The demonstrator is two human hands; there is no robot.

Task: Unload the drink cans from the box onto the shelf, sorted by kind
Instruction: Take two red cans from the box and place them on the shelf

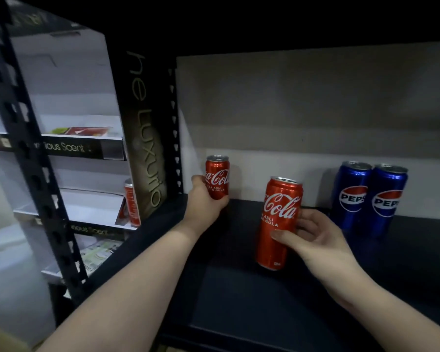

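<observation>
left hand [203,196] wrapped round Coca-Cola can [217,177] at 10 o'clock | right hand [313,240] pinching second Coca-Cola can [280,222] | best set upright beside first, apart from Pepsi cans [368,196] at 3 o'clock

Left hand [205,199] gripping an upright Coca-Cola can [217,177] at the shelf's [239,288] back left corner; right hand [313,240] holding a second Coca-Cola can [280,222] mid-shelf; two Pepsi cans [368,196] touching along the back edge, right

Both forearms bare to frame edge; no sleeves, watch, rings or gloves visible. Left hand [203,199] and right hand [313,240]: bare, slender fingers, nails short and unpainted. Pale yellowish fabric, blurred, in the lower-left corner beside the left forearm.
</observation>
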